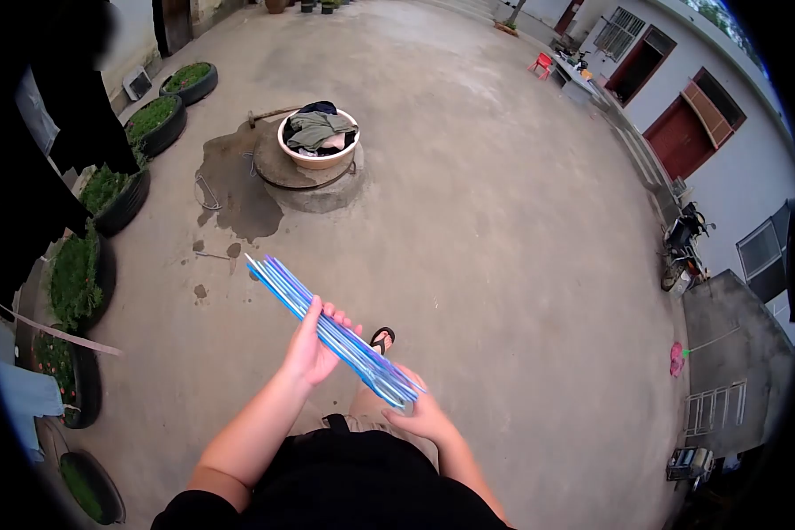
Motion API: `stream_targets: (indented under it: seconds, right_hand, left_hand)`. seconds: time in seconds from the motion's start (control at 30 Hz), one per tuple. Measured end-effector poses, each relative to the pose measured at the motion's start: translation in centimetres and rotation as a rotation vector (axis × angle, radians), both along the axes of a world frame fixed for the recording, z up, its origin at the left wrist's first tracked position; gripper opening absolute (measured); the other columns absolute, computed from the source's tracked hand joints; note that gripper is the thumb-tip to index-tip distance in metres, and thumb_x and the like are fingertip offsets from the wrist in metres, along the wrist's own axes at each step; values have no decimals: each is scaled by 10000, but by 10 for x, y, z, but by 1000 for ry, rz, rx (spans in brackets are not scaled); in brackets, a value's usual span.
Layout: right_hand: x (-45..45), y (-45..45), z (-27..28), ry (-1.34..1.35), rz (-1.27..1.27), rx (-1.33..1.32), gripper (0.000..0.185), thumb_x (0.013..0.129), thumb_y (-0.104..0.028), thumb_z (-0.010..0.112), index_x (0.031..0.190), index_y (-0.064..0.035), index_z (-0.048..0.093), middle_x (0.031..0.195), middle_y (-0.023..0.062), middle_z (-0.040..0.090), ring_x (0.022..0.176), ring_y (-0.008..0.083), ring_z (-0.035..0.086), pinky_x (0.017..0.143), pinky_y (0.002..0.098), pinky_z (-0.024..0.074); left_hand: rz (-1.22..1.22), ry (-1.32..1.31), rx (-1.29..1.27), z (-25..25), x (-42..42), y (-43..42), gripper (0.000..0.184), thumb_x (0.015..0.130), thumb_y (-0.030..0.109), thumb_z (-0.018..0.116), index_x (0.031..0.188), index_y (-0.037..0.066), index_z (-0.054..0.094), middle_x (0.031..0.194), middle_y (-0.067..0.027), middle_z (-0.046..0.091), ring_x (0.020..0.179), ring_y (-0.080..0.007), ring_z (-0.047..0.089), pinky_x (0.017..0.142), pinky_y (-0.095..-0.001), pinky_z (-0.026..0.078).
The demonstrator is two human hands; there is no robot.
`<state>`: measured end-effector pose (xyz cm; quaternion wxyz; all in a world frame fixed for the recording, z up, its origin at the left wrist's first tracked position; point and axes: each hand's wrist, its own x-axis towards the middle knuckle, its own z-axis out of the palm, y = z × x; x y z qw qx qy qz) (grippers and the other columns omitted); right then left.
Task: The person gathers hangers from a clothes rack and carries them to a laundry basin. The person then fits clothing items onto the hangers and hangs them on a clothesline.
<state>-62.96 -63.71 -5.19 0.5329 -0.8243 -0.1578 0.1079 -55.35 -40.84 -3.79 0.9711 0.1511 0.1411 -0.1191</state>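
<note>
"Where's the long bundle of thin blue, purple and white strips [352, 352]?"
"Held aslant; the left hand's [309, 355] fingers grip its middle, the right hand [427, 419] grasps its lower end."
"And ahead?"
"A round cream basin [318, 162] of clothes [314, 132], on a grey concrete block [327, 196]."

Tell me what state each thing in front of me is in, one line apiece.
Blue-and-purple bundle: gathered, slanting, held in both hands
Left hand: closed around the bundle's middle
Right hand: gripping its near end, fingers partly hidden
Basin: upright, heaped with clothes
Clothes: piled loosely, unfolded
Concrete beside the basin: dark, apparently wet
Red chair: upright
Motorcycle: parked
Red door: apparently shut
</note>
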Motion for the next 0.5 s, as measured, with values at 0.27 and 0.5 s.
stream_targets:
  seconds: [0.27, 0.5]
  right_hand:
    - [299, -33, -24, -75, 71, -123, 666, 675, -262, 762, 1268, -112, 499, 1050, 115, 645, 970, 303, 620, 904, 413, 438]
    - [472, 0, -21, -18, 338, -149, 462, 677, -98, 698, 1123, -68, 583, 1057, 163, 623, 944, 331, 625, 813, 365, 511]
  left_hand:
    - [54, 0, -102, 17, 242, -40, 336, 1000, 415, 401, 800, 146, 418, 706, 17, 421, 722, -140, 484, 960, -448, 433]
    - [282, 14, -192, 19, 373, -8, 338, 994, 403, 432, 773, 147, 424, 695, 24, 419, 714, -124, 474, 934, -412, 433]
